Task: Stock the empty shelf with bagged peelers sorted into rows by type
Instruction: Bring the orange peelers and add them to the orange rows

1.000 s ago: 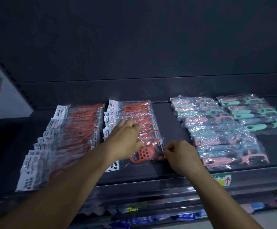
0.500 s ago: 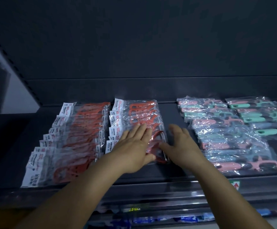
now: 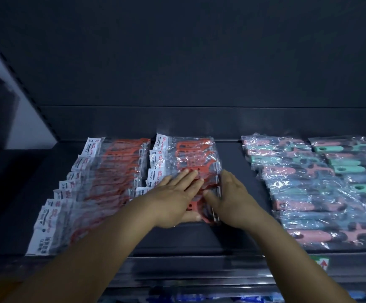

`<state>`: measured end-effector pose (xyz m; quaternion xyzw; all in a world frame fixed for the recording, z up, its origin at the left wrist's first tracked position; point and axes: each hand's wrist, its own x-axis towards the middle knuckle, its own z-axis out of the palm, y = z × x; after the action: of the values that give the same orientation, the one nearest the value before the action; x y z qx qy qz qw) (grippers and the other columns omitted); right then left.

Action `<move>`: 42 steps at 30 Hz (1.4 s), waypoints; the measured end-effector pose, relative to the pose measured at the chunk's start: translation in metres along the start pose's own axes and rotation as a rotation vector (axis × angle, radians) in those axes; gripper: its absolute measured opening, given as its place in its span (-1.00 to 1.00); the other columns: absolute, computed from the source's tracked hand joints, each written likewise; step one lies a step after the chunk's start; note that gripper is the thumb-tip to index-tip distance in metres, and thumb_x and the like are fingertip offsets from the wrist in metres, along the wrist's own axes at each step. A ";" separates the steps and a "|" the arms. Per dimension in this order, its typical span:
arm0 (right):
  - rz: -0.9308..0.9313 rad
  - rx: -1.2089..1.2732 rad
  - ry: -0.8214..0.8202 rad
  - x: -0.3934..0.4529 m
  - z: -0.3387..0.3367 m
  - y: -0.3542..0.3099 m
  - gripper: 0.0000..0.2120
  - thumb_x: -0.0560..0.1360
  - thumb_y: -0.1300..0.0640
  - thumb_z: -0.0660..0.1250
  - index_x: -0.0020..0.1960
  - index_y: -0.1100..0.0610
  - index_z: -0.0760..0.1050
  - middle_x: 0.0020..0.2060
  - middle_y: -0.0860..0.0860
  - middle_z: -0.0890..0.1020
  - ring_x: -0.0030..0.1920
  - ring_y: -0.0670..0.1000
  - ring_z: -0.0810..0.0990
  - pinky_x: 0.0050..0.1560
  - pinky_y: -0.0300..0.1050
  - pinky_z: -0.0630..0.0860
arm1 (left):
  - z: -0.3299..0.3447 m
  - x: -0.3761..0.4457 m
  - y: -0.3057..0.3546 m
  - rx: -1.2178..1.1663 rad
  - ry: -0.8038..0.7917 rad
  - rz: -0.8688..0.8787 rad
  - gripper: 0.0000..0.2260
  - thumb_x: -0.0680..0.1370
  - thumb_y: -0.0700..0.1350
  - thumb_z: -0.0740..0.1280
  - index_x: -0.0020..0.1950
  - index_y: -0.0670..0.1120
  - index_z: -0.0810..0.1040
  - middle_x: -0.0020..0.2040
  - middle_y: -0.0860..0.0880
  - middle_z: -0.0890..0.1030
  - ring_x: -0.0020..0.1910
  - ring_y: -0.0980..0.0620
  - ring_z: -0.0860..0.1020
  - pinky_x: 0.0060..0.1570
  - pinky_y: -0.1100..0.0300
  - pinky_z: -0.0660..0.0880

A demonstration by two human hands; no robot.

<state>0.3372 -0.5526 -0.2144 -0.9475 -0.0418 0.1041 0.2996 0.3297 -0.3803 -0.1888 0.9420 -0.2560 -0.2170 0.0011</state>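
- Clear plastic under the left hand (image 3: 174,199): fingers straight, palm flat on the front orange peeler bag (image 3: 196,212)
- Right hand (image 3: 232,202) flat against that bag's right edge, fingers extended
- Second orange row (image 3: 184,162) behind; first orange row (image 3: 94,189) left
- Pink and green peeler rows (image 3: 315,189) right, on the dark shelf (image 3: 232,156)

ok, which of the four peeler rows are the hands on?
The second row from the left, orange peelers. Both hands, left and right, press its front; the other three rows are untouched.
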 end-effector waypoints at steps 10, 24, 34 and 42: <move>-0.138 -0.272 -0.158 0.090 -0.038 -0.011 -0.37 0.61 -0.15 -0.02 0.56 0.06 -0.16 0.56 -0.02 -0.13 0.56 0.03 -0.14 0.53 0.13 -0.03 | 0.007 0.001 0.005 -0.023 0.000 -0.030 -0.19 0.54 0.32 0.05 0.47 0.02 -0.44 0.46 0.04 -0.49 0.43 0.07 -0.48 0.48 -0.06 -0.31; -0.117 0.008 -0.129 0.038 -0.042 -0.013 -0.42 0.62 -0.03 0.07 0.56 0.09 -0.04 0.54 0.01 0.10 0.53 -0.01 0.08 0.49 -0.13 0.06 | 0.015 -0.024 0.028 -0.090 0.156 -0.082 -0.22 0.60 0.13 0.15 0.49 0.00 -0.41 0.45 0.04 -0.49 0.44 0.07 -0.47 0.45 0.06 -0.37; -0.117 0.113 -0.126 -0.024 -0.025 -0.002 -0.66 0.61 0.08 0.11 0.38 -0.03 0.24 0.26 -0.13 0.45 0.31 -0.04 0.41 0.17 -0.27 0.29 | 0.037 -0.028 0.055 -0.110 0.314 -0.200 -0.42 0.67 -0.20 0.06 0.54 -0.05 -0.26 0.54 -0.02 -0.31 0.51 0.04 -0.31 0.39 0.14 -0.29; -0.118 0.109 -0.110 -0.046 -0.028 0.007 -0.61 0.64 0.20 0.02 0.46 0.09 0.21 0.37 0.05 0.43 0.32 0.01 0.40 -0.10 -0.45 0.19 | 0.038 -0.032 0.072 -0.134 0.463 -0.159 -0.55 0.64 -0.20 0.15 0.52 -0.12 0.14 0.56 -0.03 0.03 0.55 -0.01 -0.08 0.51 0.02 0.06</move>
<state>0.2984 -0.5805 -0.1877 -0.9185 -0.1082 0.1401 0.3536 0.2546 -0.4234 -0.2019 0.9816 -0.1589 -0.0115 0.1051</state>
